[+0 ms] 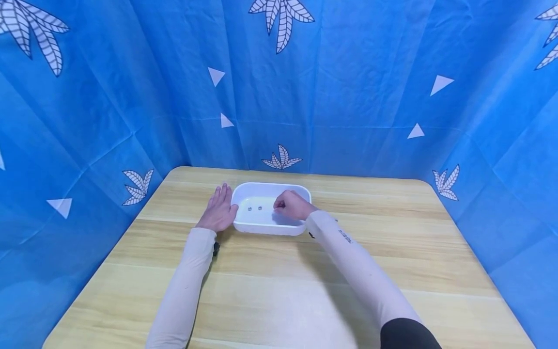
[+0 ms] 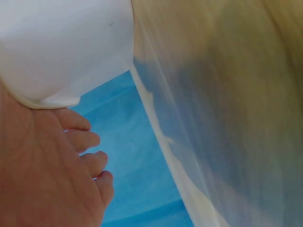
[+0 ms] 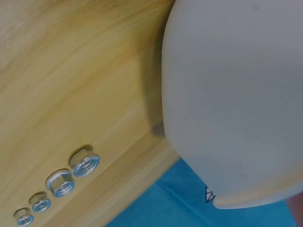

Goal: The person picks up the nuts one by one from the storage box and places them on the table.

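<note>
A white tray [image 1: 268, 230] sits near the table's far edge, with two small metal nuts [image 1: 260, 208] on its floor toward the left. My left hand [image 1: 220, 213] lies at the tray's left end, fingers straight and thumb at the rim. In the left wrist view, that hand's palm [image 2: 42, 161] is beside the tray wall [image 2: 71, 42]. My right hand [image 1: 294, 205] reaches inside the tray, fingers curled with their tips together, right of the nuts. Whether they pinch anything is hidden. Only a sliver of it shows in the right wrist view.
Several flange nuts [image 3: 60, 183] lie in a row on the wooden table [image 3: 71, 71] beside the tray's wall [image 3: 227, 94]; my right forearm mostly covers them in the head view. A blue patterned curtain [image 1: 362, 87] hangs behind and at both sides of the table.
</note>
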### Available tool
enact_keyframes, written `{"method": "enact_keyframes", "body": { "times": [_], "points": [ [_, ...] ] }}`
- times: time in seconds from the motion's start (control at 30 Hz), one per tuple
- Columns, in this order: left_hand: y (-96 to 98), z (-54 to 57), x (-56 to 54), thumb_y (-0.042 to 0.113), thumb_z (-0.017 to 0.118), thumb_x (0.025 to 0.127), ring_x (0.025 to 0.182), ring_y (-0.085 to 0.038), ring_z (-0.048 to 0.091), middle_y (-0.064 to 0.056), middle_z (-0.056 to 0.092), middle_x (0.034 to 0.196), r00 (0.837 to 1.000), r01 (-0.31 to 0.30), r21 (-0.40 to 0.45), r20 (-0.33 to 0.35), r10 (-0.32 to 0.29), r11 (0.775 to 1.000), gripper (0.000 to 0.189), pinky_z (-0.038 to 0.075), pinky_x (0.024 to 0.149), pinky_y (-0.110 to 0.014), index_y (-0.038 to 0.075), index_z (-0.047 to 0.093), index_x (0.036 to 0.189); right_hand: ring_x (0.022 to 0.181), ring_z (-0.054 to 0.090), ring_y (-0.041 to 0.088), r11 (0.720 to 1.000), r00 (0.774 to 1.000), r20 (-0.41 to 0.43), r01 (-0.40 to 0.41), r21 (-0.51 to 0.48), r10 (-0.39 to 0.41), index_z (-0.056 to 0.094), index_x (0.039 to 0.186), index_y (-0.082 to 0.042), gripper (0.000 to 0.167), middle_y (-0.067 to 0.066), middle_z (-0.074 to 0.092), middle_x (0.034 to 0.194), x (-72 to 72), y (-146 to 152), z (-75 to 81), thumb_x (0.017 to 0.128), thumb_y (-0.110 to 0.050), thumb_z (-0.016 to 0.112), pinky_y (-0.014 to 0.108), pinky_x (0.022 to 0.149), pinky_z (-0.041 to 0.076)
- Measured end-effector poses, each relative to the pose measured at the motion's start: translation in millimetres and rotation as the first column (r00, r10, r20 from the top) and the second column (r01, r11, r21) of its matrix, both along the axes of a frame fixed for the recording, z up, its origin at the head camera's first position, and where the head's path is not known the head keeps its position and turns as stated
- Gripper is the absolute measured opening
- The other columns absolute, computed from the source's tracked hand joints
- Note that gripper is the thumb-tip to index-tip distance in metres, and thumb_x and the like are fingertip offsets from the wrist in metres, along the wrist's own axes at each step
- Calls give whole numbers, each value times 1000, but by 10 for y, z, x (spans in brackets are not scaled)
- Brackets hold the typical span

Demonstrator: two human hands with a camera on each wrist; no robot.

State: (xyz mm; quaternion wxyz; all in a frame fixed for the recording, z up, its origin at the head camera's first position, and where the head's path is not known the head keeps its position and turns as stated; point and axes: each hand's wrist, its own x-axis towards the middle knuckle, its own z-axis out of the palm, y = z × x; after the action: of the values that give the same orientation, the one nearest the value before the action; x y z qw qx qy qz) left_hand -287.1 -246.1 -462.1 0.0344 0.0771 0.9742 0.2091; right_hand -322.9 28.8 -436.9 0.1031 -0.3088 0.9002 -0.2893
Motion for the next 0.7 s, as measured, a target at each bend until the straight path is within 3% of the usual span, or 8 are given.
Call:
{"method": "enact_keyframes", "body": {
  "times": [0.7],
  "points": [
    [5, 2, 9, 33, 25, 108, 162, -44, -8, -23, -6, 174, 1000, 3, 0, -4, -3, 1000, 72, 1, 132, -59, -6, -1, 163, 96, 76, 24, 999, 1000, -24, 13, -46, -14, 78, 109, 4, 18, 16, 80, 104, 69, 213, 157, 95, -5, 71, 31, 90, 63]
  ]
}}
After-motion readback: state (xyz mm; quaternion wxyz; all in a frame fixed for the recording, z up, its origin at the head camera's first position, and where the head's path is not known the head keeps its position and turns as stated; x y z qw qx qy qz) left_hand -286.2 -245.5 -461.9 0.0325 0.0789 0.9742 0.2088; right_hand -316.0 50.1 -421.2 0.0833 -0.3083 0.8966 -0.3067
